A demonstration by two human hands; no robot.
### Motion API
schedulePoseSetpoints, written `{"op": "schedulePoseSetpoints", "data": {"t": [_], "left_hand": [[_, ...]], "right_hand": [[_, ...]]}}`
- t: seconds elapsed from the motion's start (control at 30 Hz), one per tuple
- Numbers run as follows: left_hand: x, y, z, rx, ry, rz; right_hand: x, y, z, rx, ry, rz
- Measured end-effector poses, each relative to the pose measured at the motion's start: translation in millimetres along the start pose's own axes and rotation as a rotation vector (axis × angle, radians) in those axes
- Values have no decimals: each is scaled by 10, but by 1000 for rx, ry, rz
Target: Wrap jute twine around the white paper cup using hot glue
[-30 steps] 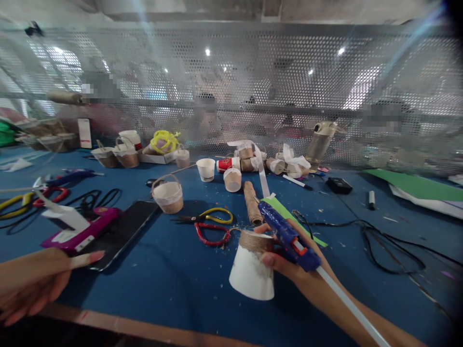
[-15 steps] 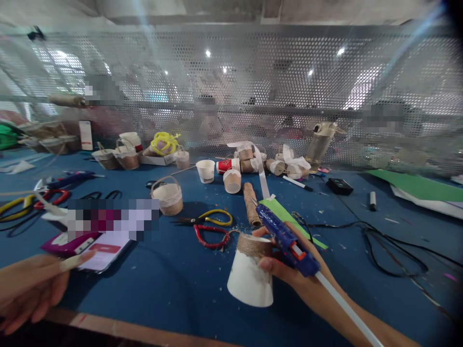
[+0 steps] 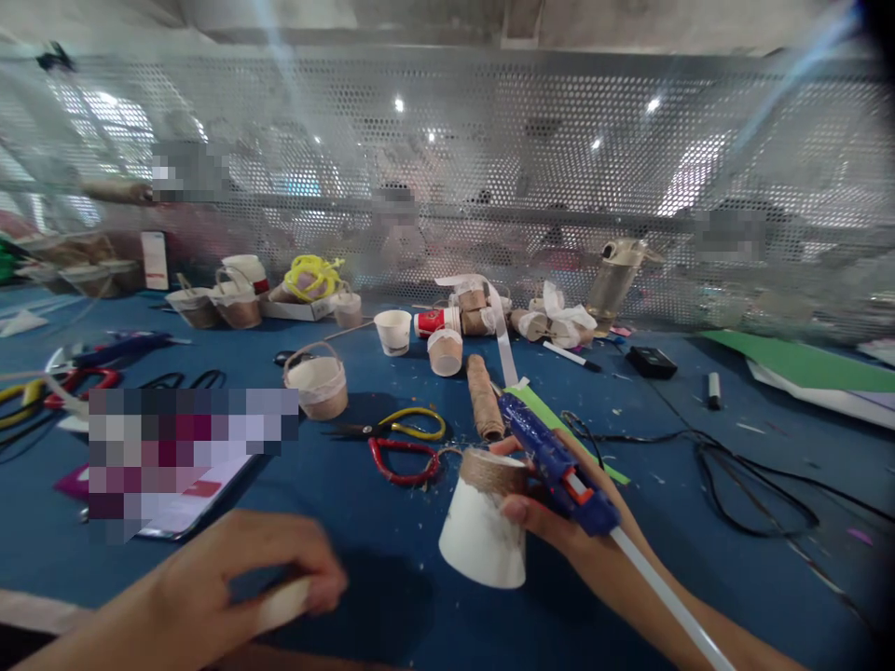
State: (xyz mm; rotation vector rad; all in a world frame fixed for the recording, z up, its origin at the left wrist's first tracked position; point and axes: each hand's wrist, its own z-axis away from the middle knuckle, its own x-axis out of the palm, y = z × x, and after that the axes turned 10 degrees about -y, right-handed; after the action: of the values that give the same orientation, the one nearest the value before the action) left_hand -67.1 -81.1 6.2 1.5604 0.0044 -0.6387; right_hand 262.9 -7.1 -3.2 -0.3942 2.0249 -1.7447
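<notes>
My right hand (image 3: 559, 517) grips a blue glue gun (image 3: 556, 463) with a white glue stick trailing back from it. The same hand's thumb and fingers press against an upturned white paper cup (image 3: 482, 531) with brown twine wound round its narrow end. The gun's nozzle points up and left, past a roll of twine (image 3: 484, 397). My left hand (image 3: 230, 582) hovers low over the blue table (image 3: 364, 550) near the front edge, fingers curled together, blurred; one finger carries a pale wrapping. Left of it lies a phone (image 3: 188, 503) with a lit screen.
Red-and-yellow scissors (image 3: 398, 443) lie left of the cup. A small twine-handled cup basket (image 3: 316, 380) stands behind them. More cups, ribbon and a bottle (image 3: 615, 280) line the back by a perforated metal screen. Black cables (image 3: 741, 475) run on the right; green paper (image 3: 804, 359) lies far right.
My left hand has moved from the far left edge toward the centre front and curled its fingers. The phone screen has lit up. The right hand, cup and glue gun barely moved.
</notes>
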Motion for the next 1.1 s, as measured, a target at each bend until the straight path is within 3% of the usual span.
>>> {"op": "schedulePoseSetpoints", "data": {"t": [0.03,0.1,0.2,0.3,0.37,0.5,0.63,0.83,0.97,1.1], "left_hand": [[59,53,-142,-20,34,-99],[183,142,-423,-49,23,-41],[362,207,-750,31,-91,139],[508,270,-908,54,-200,192],[581,352,-947,65,-279,204],[664,506,-1005,15,-329,163],[673,507,-1060,18,-304,194],[673,413,-1011,81,-363,333],[692,337,-976,82,-349,452],[717,310,-966,62,-348,407]], "right_hand": [[1,2,-6,-11,12,4],[7,10,-14,-26,70,5],[14,35,-10,-49,142,-14],[7,73,7,-87,160,-61],[2,95,18,-96,169,-67],[21,102,14,-124,234,-7],[55,87,-4,-95,317,-37],[86,71,9,-108,176,-130],[93,80,17,-82,160,-142],[94,69,17,-101,158,-98]]}}
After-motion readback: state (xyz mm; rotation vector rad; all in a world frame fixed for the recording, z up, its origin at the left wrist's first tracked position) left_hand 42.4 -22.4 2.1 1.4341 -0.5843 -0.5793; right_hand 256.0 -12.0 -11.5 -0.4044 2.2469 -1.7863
